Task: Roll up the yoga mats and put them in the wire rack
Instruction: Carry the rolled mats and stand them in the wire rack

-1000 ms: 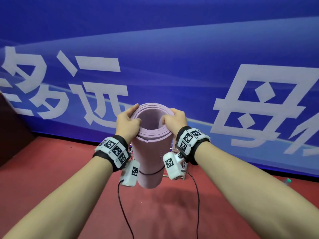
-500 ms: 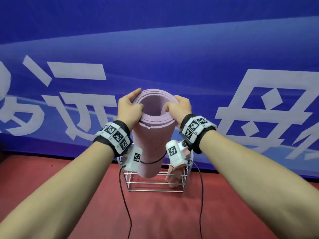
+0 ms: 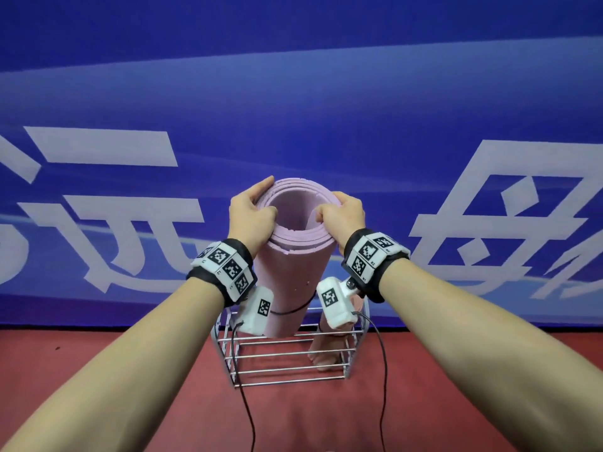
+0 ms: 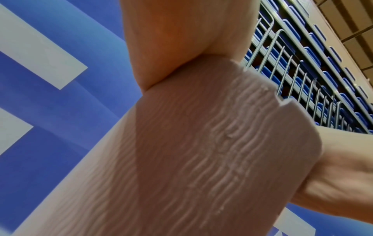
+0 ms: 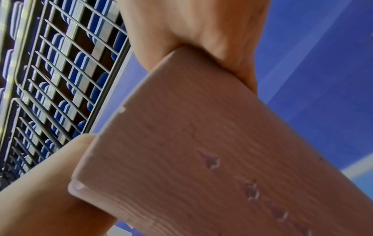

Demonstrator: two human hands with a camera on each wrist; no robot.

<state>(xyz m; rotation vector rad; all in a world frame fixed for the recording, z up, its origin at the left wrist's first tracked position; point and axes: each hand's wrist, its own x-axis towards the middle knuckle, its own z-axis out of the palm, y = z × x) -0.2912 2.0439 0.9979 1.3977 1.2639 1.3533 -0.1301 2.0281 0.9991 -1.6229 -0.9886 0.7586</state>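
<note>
1. Your left hand and right hand: each grip clasps the top rim of the rolled mat, thumbs hooked inside the open end.
2. Rolled mat, pink foam, upright, lower end at the mouth of the wire rack: likely light, soft, springy (a dark band circles it low down). Hold the outer wrap so it cannot uncoil.
3. Second pink roll: already standing in the rack's right side; lower yours to the left of it.
</note>
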